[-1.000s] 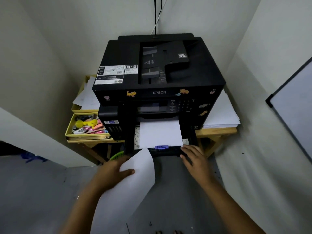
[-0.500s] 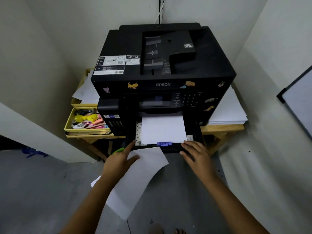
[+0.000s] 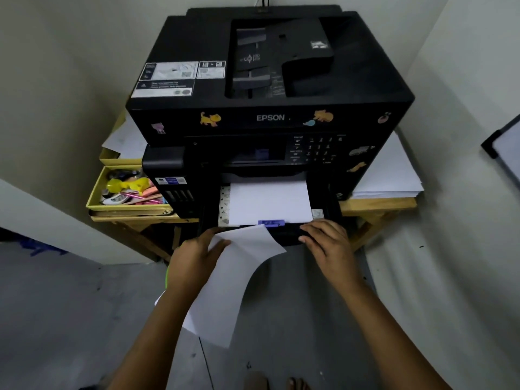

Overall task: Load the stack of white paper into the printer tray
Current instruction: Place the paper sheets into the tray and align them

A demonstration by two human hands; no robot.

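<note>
A black Epson printer [image 3: 270, 80] stands on a wooden table, its paper tray [image 3: 327, 211] pulled out at the bottom front. White paper [image 3: 268, 202] lies flat in the tray behind a blue guide clip [image 3: 271, 222]. My left hand [image 3: 194, 258] holds loose white paper [image 3: 233, 280] that droops toward the floor, its top corner just in front of the tray. My right hand [image 3: 327, 244] rests with curled fingers on the tray's front right edge.
A yellow tray of small coloured items [image 3: 126, 190] sits left of the printer, with loose sheets [image 3: 123, 139] behind it. A stack of white paper [image 3: 388, 175] lies on the wooden table [image 3: 377, 205] to the right. Walls close in on both sides.
My view has moved closer to the printer. My left hand has lifted the loose paper up and forward, so its corner now reaches the tray's front. The right hand stays on the tray.
</note>
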